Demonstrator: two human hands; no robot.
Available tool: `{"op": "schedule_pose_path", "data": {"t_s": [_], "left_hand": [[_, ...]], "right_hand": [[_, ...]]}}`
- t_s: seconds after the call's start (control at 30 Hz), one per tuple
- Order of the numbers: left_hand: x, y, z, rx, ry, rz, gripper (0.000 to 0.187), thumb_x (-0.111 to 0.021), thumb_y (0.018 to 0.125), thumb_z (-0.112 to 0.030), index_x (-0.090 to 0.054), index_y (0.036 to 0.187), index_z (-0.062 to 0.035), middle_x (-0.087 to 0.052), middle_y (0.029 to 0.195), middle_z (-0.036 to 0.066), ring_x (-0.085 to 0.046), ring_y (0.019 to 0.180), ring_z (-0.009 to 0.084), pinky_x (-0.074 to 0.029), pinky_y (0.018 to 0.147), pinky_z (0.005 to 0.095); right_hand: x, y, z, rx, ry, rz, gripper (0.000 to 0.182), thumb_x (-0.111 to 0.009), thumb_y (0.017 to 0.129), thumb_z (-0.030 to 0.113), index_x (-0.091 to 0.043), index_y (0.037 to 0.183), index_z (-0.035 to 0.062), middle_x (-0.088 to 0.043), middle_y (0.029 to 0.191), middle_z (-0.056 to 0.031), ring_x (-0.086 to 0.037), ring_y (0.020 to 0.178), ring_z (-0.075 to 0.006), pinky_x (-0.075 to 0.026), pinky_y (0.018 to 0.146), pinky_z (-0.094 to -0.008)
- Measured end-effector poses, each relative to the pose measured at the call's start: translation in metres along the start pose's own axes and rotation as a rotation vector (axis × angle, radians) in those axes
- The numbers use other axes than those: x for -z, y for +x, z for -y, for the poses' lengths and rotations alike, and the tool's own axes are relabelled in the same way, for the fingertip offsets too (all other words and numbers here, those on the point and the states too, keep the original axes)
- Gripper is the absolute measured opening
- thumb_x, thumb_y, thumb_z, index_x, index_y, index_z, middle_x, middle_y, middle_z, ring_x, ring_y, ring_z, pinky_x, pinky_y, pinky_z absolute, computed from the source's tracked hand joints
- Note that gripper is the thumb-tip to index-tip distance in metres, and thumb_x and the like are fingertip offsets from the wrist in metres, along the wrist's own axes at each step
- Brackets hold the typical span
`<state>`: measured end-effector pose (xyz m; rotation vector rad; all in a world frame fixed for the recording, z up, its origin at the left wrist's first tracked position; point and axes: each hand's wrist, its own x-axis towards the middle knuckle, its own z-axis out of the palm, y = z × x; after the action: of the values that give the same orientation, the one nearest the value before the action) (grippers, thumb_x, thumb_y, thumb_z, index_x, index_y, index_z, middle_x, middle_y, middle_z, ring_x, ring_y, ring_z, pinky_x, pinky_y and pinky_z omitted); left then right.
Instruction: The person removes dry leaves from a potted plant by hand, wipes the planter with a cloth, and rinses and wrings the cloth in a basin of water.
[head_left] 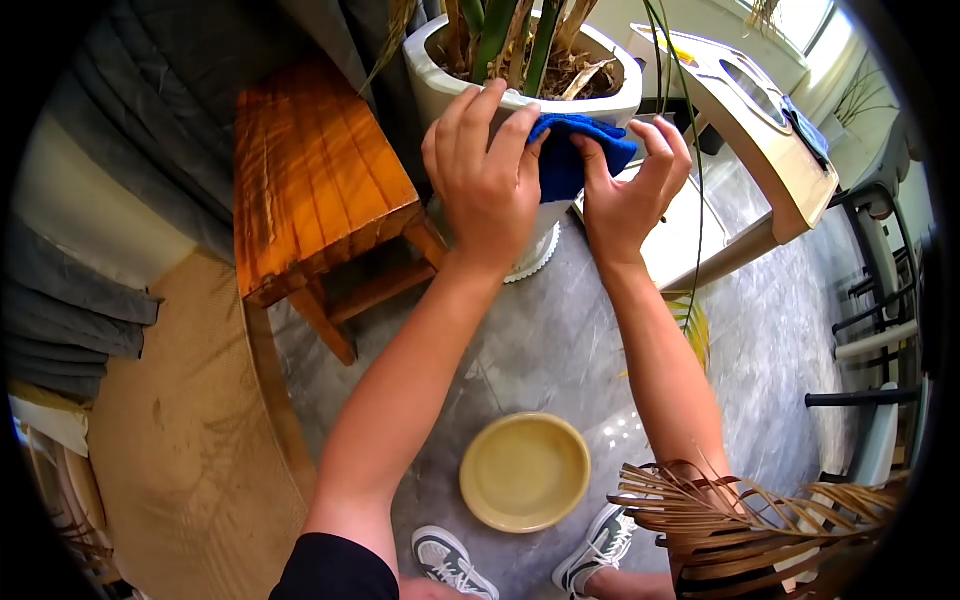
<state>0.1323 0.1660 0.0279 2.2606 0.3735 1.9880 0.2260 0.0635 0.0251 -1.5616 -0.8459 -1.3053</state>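
Observation:
A blue cloth hangs against the front of a white plant pot, just below its rim. My left hand is at the pot's front, its fingers up by the rim and its thumb at the cloth's left edge. On the cloth's right side, my right hand pinches the edge between thumb and fingers. Thick green stems and dry brown stalks rise from the pot. Beneath it, part of a white scalloped saucer shows on the floor.
An orange-brown wooden stool stands left of the pot. A yellowish round basin rests on the grey floor between my feet. Dry fronds cross my right forearm. A pale wooden frame and chairs are at right.

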Motion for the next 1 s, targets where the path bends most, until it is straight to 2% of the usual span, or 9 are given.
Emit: {"op": "schedule_pose_path", "data": {"t_s": [0.17,0.27,0.33,0.4,0.43,0.5,0.63,0.77,1.0], "left_hand": [[-0.011,-0.005,0.015,-0.091,-0.077,0.049,0.033,-0.07,0.086,-0.008,-0.074,0.118,-0.016,-0.065,0.133,0.012,-0.06,0.125,0.0339,-0.043,0.105,0.0492],[-0.016,-0.011,0.021,-0.17,-0.092,0.113,0.042,-0.063,0.087,-0.007,-0.072,0.127,-0.0177,-0.064,0.136,0.012,-0.058,0.129,0.0317,-0.039,0.111,0.0492],[-0.011,-0.01,0.021,-0.155,-0.062,0.183,0.043,-0.064,0.088,-0.011,-0.07,0.13,-0.0183,-0.064,0.137,0.011,-0.058,0.129,0.0311,-0.039,0.111,0.0505],[-0.01,-0.013,0.026,-0.169,-0.047,0.186,0.044,-0.064,0.088,-0.013,-0.069,0.132,-0.0189,-0.062,0.14,0.011,-0.056,0.132,0.0307,-0.036,0.112,0.0514],[-0.006,-0.014,0.028,-0.174,-0.038,0.227,0.045,-0.063,0.089,-0.013,-0.069,0.133,-0.019,-0.061,0.141,0.011,-0.055,0.134,0.0306,-0.035,0.113,0.0511],[-0.004,-0.013,0.032,-0.18,-0.031,0.274,0.047,-0.063,0.09,-0.014,-0.067,0.137,-0.019,-0.058,0.146,0.011,-0.05,0.139,0.0309,-0.032,0.116,0.0511],[-0.005,-0.018,0.029,-0.151,-0.113,0.29,0.046,-0.063,0.092,-0.017,-0.065,0.138,-0.0182,-0.054,0.15,0.012,-0.047,0.142,0.0317,-0.03,0.117,0.0522],[-0.004,-0.022,0.03,-0.141,-0.074,0.336,0.048,-0.063,0.093,-0.02,-0.062,0.141,-0.0182,-0.05,0.154,0.012,-0.043,0.145,0.0322,-0.028,0.118,0.0532],[0.007,-0.008,0.025,-0.048,-0.206,0.371,0.05,-0.056,0.095,-0.025,-0.059,0.142,-0.0092,-0.056,0.148,0.013,-0.046,0.142,0.0311,-0.028,0.118,0.0512]], "right_hand": [[-0.013,-0.029,0.011,-0.196,0.074,0.078,0.021,-0.077,0.082,0.001,-0.063,0.097,0.0076,-0.059,0.097,-0.0115,-0.059,0.089,-0.0305,-0.049,0.081,-0.0414],[-0.027,-0.045,0.021,-0.119,0.059,0.021,0.026,-0.071,0.088,0.005,-0.066,0.113,0.0062,-0.062,0.111,-0.0165,-0.06,0.102,-0.0346,-0.048,0.09,-0.0435],[-0.025,-0.069,0.021,-0.123,0.057,0.177,0.05,-0.066,0.093,0.014,-0.055,0.142,0.0093,-0.041,0.15,-0.0243,-0.041,0.137,-0.0448,-0.031,0.114,-0.0563],[-0.029,-0.081,0.013,-0.053,0.021,0.253,0.059,-0.063,0.096,0.018,-0.046,0.153,0.0148,-0.019,0.165,-0.0256,-0.018,0.151,-0.0491,-0.018,0.119,-0.0625],[-0.031,-0.08,0.008,-0.052,0.018,0.253,0.059,-0.063,0.096,0.018,-0.046,0.153,0.0148,-0.019,0.165,-0.0256,-0.018,0.151,-0.0491,-0.018,0.119,-0.0625],[-0.036,-0.077,-0.005,0.002,0.069,0.369,0.067,-0.06,0.098,0.023,-0.034,0.16,0.0198,-0.003,0.169,-0.0249,-0.002,0.154,-0.0496,-0.01,0.12,-0.0658],[-0.049,-0.107,-0.023,0.054,0.06,0.333,0.078,-0.06,0.099,0.027,-0.019,0.164,0.0206,-0.002,0.169,-0.0253,-0.001,0.153,-0.0521,-0.01,0.12,-0.0663],[-0.037,-0.141,-0.038,0.053,0.045,0.435,0.079,-0.061,0.097,0.026,-0.019,0.164,0.016,-0.004,0.168,-0.028,-0.006,0.151,-0.0569,-0.013,0.12,-0.0669],[-0.039,-0.064,-0.023,0.052,0.064,0.335,0.078,-0.061,0.097,0.026,-0.022,0.161,0.0065,-0.005,0.167,-0.0283,-0.005,0.151,-0.0569,-0.013,0.12,-0.0659]]}}
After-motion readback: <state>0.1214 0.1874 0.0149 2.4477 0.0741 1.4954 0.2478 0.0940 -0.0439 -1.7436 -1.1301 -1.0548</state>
